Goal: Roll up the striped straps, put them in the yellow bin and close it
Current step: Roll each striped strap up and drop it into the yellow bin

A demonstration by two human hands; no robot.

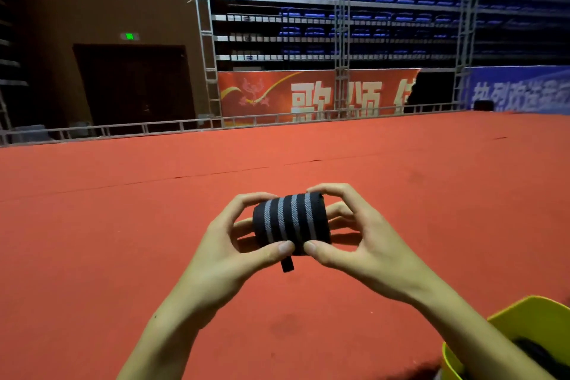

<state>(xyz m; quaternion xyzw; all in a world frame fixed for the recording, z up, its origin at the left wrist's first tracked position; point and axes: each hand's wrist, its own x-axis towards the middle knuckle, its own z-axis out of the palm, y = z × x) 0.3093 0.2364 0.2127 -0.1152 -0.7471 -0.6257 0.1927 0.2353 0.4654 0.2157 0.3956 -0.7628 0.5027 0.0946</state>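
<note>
The left hand [246, 237] and right hand [348, 225] both grip one rolled striped strap [291, 222], fingers curled over its far side and both thumbs pressed side by side against its near face. The strap is a tight black roll with grey stripes, held in the air above the red carpeted floor [123, 225]. A short black tab [287, 265] hangs from its underside just below the left thumb, so the tail end looks not quite tucked or fastened.

The step in hand appears to be the finish of rolling this strap: the roll is formed and the thumbs seem to be pressing its last turn down. The yellow bin [524, 318] sits at the lower right, near the right forearm, open, with something dark inside that cannot be made out; its lid is not clearly in view.

The next move likely calls for securing the loose tab so the roll stays wound, then carrying it right and down into the bin with a firm grip.
</note>
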